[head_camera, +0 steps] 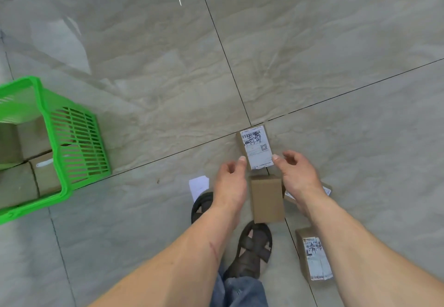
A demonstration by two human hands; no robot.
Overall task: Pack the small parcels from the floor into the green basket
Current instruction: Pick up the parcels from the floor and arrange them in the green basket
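Several small brown cardboard parcels lie on the tiled floor. A labelled parcel [256,146] lies farthest from me, label up. My left hand [231,179] and right hand [296,174] hover on either side of its near end, fingers apart, thumbs close to its edges and holding nothing. A plain brown parcel [267,198] lies between my wrists. Another labelled parcel [312,253] lies at the lower right, and one more [328,190] is mostly hidden behind my right wrist. The green basket [79,138] stands at the far left with brown boxes inside.
My sandalled feet [254,249] stand just below the plain parcel. A white slip of paper [199,185] lies on the floor left of my left hand. Glossy grey tiles stretch between the parcels and the basket.
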